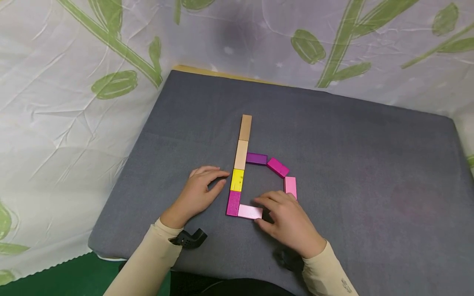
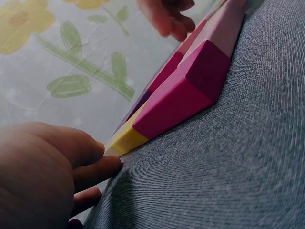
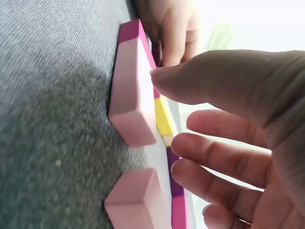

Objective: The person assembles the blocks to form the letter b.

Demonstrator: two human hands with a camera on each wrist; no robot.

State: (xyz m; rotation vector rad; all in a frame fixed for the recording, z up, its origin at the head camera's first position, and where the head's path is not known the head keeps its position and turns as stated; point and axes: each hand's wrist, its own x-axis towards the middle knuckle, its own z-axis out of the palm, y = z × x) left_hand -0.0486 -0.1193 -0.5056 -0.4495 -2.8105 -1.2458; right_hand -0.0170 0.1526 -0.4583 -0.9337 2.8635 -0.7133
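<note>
Pink block (image 3: 136,90) under the right hand's (image 1: 290,224) loose grip shows thumb contact only from the wrist view

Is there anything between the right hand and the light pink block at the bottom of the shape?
Nothing visible stands between them. The right hand is already at the light pink block, its thumb at the block's right end. The left hand rests beside the yellow block, out of the way.

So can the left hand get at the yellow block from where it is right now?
Probably yes. The left hand lies flat on the grey mat, fingertips right beside the yellow block, with nothing between them. The right hand is off by the light pink block.
</note>
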